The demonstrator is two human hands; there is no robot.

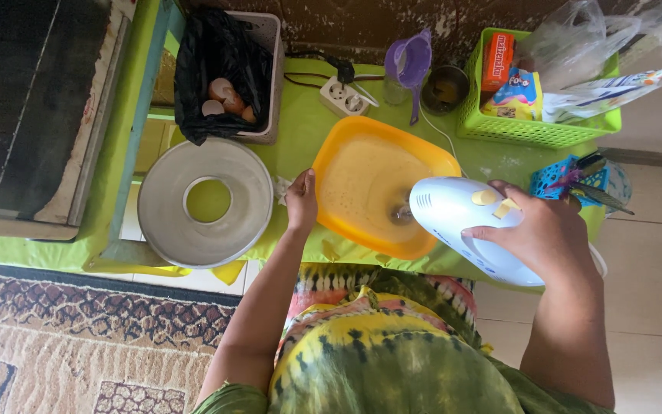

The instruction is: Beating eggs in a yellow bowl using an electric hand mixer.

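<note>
The room has a pale tiled floor (653, 307) on the right side and a patterned brown carpet (78, 337) on the left side. A low table with a bright green cover (300, 138) stands against a dark, worn wall (346, 23). At the far left there is a big dark box with a glass front (32, 107).

On the table, from big to small: an orange plastic bowl (346, 146) with pale yellow batter inside, in the middle; a round metal ring-shaped cake pan (205, 202) just beside it on the left; a basket lined with a black bag (224, 73), with eggshells in it; a green basket (538, 126) with packets at the right; a purple measuring jug (409, 61); a white power strip (344, 96).

The person stands close in front of the table, in a green and yellow patterned shirt. The left hand (300, 203) reaches forward with the arm almost straight, and its fingers grasp the left rim of the orange bowl. The right hand (538, 230) is bent over a white electric hand mixer (461, 222), the fingers wrapped around its handle. The mixer's beaters go down into the batter at the right part of the bowl.
</note>
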